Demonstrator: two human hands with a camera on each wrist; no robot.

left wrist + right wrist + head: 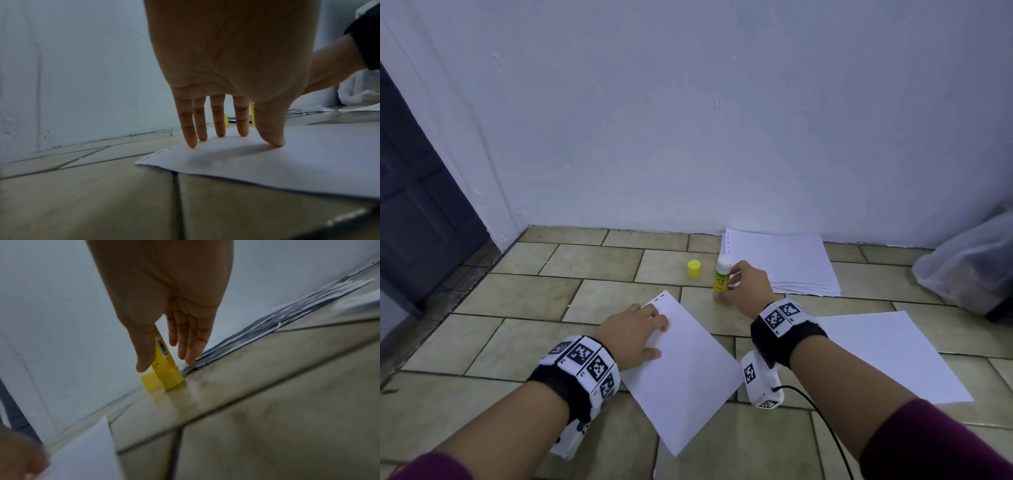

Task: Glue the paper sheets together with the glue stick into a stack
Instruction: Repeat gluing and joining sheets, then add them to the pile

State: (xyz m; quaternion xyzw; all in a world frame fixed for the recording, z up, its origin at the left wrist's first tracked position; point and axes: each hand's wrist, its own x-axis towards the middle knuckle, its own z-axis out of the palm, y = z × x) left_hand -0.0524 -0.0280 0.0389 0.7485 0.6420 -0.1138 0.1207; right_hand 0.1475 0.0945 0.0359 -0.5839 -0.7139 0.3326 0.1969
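Observation:
A white sheet (688,370) lies askew on the tiled floor, and my left hand (654,335) presses its far left corner with straight fingers (242,129). A yellow glue stick (721,277) with a white top stands uncapped on the floor beyond it. My right hand (727,286) reaches around the stick (167,369): the thumb touches its left side, the straight fingers (190,353) hang a little off its right side. The yellow cap (694,268) stands just left of the stick. A stack of white sheets (784,263) lies behind, against the wall.
A second loose white sheet (893,353) lies on the floor under my right forearm. A clear plastic bag (969,267) sits at the far right by the wall. A dark door (421,212) is at the left. A cable trails from my right wrist.

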